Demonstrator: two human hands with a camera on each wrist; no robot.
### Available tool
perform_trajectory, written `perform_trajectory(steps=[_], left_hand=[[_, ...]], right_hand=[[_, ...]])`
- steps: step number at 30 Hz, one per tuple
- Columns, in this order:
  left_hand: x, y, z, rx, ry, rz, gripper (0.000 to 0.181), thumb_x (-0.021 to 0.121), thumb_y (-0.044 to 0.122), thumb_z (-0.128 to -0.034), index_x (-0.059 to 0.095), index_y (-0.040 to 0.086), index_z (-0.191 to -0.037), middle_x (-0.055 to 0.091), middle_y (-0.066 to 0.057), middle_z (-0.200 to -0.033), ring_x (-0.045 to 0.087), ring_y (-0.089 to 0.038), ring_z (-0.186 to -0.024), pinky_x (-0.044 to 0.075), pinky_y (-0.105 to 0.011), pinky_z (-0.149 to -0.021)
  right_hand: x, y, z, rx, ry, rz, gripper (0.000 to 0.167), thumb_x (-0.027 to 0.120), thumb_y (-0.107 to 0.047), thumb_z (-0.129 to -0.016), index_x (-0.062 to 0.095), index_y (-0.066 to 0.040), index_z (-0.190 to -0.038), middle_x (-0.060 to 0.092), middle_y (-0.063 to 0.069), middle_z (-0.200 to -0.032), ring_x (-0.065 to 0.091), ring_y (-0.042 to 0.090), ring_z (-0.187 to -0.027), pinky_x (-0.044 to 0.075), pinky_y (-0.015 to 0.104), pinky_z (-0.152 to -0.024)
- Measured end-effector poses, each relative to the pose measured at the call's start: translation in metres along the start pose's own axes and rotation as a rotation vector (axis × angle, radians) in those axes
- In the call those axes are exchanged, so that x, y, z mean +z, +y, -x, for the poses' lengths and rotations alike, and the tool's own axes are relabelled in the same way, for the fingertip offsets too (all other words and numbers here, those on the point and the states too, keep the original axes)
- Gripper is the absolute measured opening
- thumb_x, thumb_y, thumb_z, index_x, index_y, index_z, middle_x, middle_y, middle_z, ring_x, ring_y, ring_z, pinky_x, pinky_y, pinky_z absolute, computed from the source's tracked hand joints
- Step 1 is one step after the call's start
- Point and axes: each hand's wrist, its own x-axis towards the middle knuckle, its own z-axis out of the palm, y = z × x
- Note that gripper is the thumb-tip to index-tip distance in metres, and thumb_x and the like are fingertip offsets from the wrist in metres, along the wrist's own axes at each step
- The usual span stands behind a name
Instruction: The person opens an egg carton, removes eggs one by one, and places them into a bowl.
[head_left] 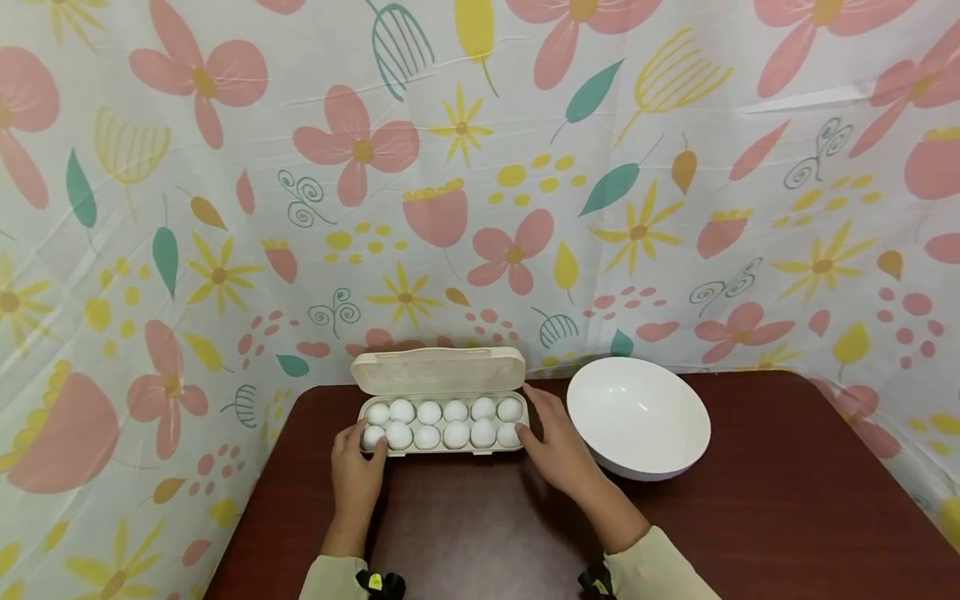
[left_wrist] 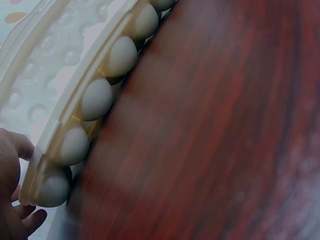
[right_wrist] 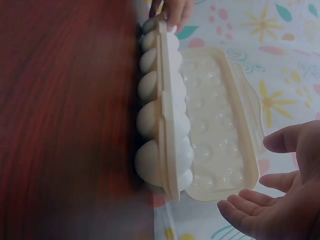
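An egg carton [head_left: 441,451] stands with its lid [head_left: 438,372] raised at the back, holding two rows of white eggs [head_left: 456,434]. My left hand [head_left: 356,475] holds the carton's left end, its thumb at the front corner by an egg; the left wrist view shows the fingers [left_wrist: 35,220] around that end. At the right end is my right hand [head_left: 562,446], its thumb near the last front egg. In the right wrist view the right hand [right_wrist: 287,195] has its fingers spread beside the lid [right_wrist: 220,125], apart from it.
A white bowl [head_left: 637,417] sits on the brown table [head_left: 780,483], to the right of the carton and close to my right hand. Behind the table hangs a white sheet [head_left: 525,333] printed with flowers and leaves.
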Motion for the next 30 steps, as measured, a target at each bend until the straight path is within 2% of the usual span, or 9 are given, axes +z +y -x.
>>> perform_trajectory(steps=[4, 8, 14, 22, 30], left_hand=[[0.000, 0.001, -0.001, -0.010, -0.022, -0.015, 0.048, 0.072, 0.018, -0.0917, 0.062, -0.001, -0.134, 0.056, -0.025, -0.130, 0.052, -0.045, -0.121, 0.045, -0.060, -0.098], [0.000, 0.002, -0.001, -0.009, -0.017, -0.013, 0.044, 0.072, 0.019, -0.0921, 0.064, 0.000, -0.131, 0.057, -0.023, -0.129, 0.052, -0.044, -0.118, 0.045, -0.060, -0.096], [0.000, 0.001, 0.000, 0.011, 0.063, 0.011, 0.042, 0.076, 0.018, -0.0895, 0.068, 0.001, -0.127, 0.062, -0.022, -0.125, 0.054, -0.042, -0.113, 0.044, -0.057, -0.095], [0.000, 0.005, 0.000, 0.079, 0.182, 0.065, 0.041, 0.078, 0.017, -0.0883, 0.069, 0.001, -0.125, 0.062, -0.021, -0.122, 0.054, -0.041, -0.110, 0.043, -0.054, -0.091], [-0.001, 0.017, -0.002, 0.106, 0.205, 0.116, 0.041, 0.078, 0.017, -0.0887, 0.069, 0.001, -0.125, 0.061, -0.020, -0.120, 0.055, -0.039, -0.114, 0.044, -0.052, -0.095]], right_hand=[[0.000, 0.003, 0.005, -0.036, 0.028, 0.016, 0.065, 0.063, -0.017, -0.099, 0.036, -0.007, -0.156, 0.039, 0.020, -0.155, 0.042, 0.037, -0.144, 0.038, 0.058, -0.114], [0.001, 0.005, 0.010, -0.044, 0.027, 0.027, 0.063, 0.063, -0.017, -0.099, 0.037, -0.008, -0.156, 0.040, 0.019, -0.154, 0.043, 0.036, -0.144, 0.039, 0.057, -0.114], [0.001, 0.007, 0.015, -0.060, 0.026, 0.020, 0.061, 0.063, -0.016, -0.098, 0.039, -0.007, -0.154, 0.043, 0.018, -0.152, 0.045, 0.036, -0.142, 0.039, 0.057, -0.114], [-0.001, 0.011, 0.016, -0.082, 0.043, 0.013, 0.060, 0.063, -0.017, -0.098, 0.041, -0.007, -0.153, 0.044, 0.018, -0.152, 0.045, 0.035, -0.142, 0.039, 0.056, -0.114], [-0.004, 0.011, 0.016, -0.073, 0.042, 0.004, 0.059, 0.062, -0.019, -0.100, 0.040, -0.010, -0.154, 0.044, 0.017, -0.152, 0.045, 0.036, -0.142, 0.040, 0.057, -0.113]])
